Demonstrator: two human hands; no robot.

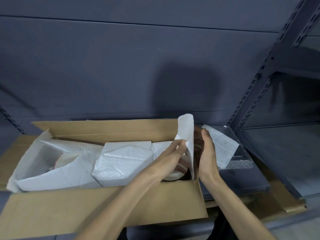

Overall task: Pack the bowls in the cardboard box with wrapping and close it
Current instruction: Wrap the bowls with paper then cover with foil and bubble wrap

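Left hand (178,148) pinched thin, tear-prone wrapping sheet (187,135) right of centre, right hand (206,153) flat beside it, over fragile bowl (174,175) best cupped underneath, in cardboard box (103,205).

Two bare forearms are showing from the six o'clock edge, with no sleeves, cuffs or gloves covering them. The left hand (176,149) is wearing nothing: no ring, no band at the wrist. The right hand (207,153), toward three o'clock of it, is showing the same, with the wrist uncovered and no watch or bracelet on it. Both arms are looking slim and long. Down at six o'clock, something dark, perhaps clothing, is peeking between the forearms, too dim to make out.
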